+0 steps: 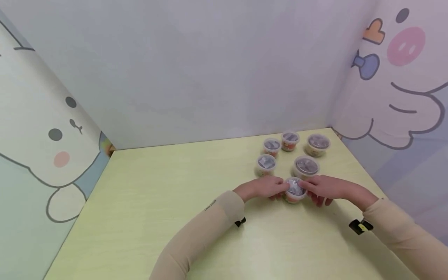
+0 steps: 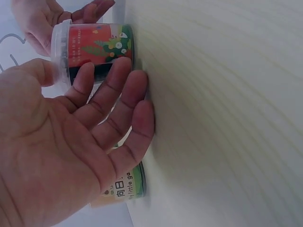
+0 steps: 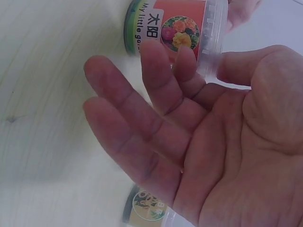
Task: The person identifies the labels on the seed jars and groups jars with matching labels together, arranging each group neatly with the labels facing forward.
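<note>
A small round plastic tub (image 1: 295, 189) with a clear lid stands on the table at the front of a group of tubs. From the left, my left hand (image 1: 268, 187) holds it, thumb at the lid rim and index finger along its side. My right hand (image 1: 321, 187) holds the opposite side the same way. In the left wrist view, the tub (image 2: 99, 43) has a red and green label; the other fingers spread loosely beside it. The right wrist view shows flowers and lettering on the label (image 3: 180, 30).
Behind the held tub stand two larger tubs (image 1: 306, 165) (image 1: 318, 141) and three small ones (image 1: 266, 163) (image 1: 272, 145) (image 1: 290, 137). A plain wall (image 1: 210, 70) rises at the table's back edge, with cartoon-printed panels at left and right. The pale yellow table (image 1: 157, 202) extends leftward.
</note>
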The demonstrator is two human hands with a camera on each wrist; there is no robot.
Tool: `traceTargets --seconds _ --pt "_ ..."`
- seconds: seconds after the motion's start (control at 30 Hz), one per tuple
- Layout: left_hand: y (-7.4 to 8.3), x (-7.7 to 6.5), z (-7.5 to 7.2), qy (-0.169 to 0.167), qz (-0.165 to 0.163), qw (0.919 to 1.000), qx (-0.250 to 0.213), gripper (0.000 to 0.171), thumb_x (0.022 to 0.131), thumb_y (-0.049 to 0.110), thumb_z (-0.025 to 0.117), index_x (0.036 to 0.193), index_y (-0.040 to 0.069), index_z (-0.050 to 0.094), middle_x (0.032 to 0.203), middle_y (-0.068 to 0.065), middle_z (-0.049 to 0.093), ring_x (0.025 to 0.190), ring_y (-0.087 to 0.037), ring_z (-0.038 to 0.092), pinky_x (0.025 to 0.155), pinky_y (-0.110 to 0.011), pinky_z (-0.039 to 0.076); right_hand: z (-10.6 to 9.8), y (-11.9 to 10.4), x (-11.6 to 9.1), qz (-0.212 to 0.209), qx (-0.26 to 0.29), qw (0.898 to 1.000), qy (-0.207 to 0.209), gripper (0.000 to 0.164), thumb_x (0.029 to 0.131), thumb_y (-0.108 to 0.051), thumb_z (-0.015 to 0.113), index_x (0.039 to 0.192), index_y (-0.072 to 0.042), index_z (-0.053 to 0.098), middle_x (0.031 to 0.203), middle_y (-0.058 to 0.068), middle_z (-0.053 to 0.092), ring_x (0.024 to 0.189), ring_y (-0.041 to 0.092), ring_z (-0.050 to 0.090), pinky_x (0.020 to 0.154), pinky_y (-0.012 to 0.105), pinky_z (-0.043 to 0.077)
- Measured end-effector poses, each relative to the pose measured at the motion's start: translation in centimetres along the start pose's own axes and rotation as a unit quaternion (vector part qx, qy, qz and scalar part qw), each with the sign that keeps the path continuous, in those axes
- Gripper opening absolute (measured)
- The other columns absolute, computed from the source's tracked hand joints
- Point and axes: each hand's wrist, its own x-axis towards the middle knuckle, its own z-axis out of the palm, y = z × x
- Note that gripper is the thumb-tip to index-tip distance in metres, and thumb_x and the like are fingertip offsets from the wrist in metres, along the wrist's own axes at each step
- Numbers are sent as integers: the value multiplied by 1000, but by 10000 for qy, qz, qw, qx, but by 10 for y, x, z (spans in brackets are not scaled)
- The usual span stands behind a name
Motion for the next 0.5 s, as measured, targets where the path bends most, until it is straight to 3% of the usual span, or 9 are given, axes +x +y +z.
traceTargets --seconds 0.3,0.5 --pt "1 -5 -3 257 36 9997 32 44 105 47 43 93 11 66 82 0 66 71 -13 62 63 -23 48 -8 6 4 119 718 9973 -21 50 107 -46 46 87 -3 62 78 9 64 72 27 68 61 41 56" --pt "7 -19 -19 278 6 9990 -358 49 106 53 39 108 14 68 95 4 69 80 -12 68 73 -25 52 -19 -10 0 56 1146 9934 89 50 107 -46 48 97 1 61 90 17 71 79 34 73 68 42 60"
